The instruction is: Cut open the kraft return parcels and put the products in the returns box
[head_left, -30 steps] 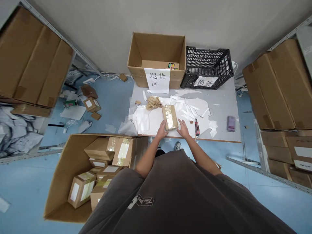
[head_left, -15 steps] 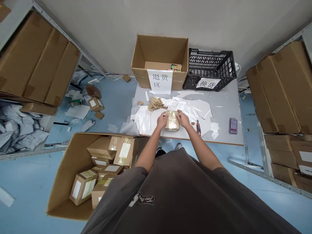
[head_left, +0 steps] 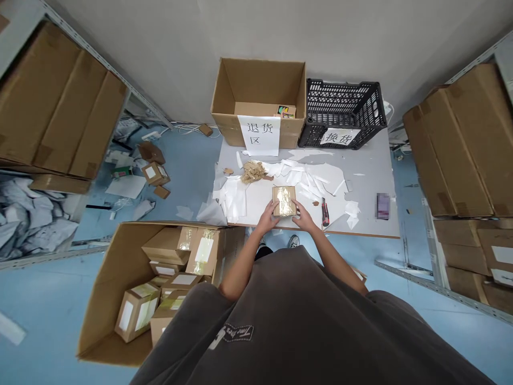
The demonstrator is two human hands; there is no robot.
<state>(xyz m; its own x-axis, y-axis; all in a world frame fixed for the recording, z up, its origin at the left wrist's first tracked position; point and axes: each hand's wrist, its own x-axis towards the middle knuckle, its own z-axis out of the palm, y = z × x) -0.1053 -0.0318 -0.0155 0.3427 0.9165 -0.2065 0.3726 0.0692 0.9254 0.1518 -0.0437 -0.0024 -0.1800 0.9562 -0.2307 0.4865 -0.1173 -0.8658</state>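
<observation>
A small cardboard box (head_left: 284,200) with shiny clear tape across its top is at the front of the table. My left hand (head_left: 267,216) grips its near left corner, and my right hand (head_left: 303,216) grips the near right corner. Both sets of fingers are closed on the sides. Behind the box lie torn white paper scraps (head_left: 296,170) and a crumpled bunch of brown paper (head_left: 253,171). Right of my right hand rests a red and black utility knife (head_left: 325,212).
A large open carton (head_left: 224,125) with a paper sign and a black plastic crate (head_left: 344,109) stand at the table's back. A phone-like item (head_left: 382,206) lies at right. On the floor at left, a big carton (head_left: 96,321) holds several boxes. Shelves with cartons flank both sides.
Both hands have slid from the box's far sides down to its near corners. The box's near face shows less, so it seems slightly turned or tilted.
</observation>
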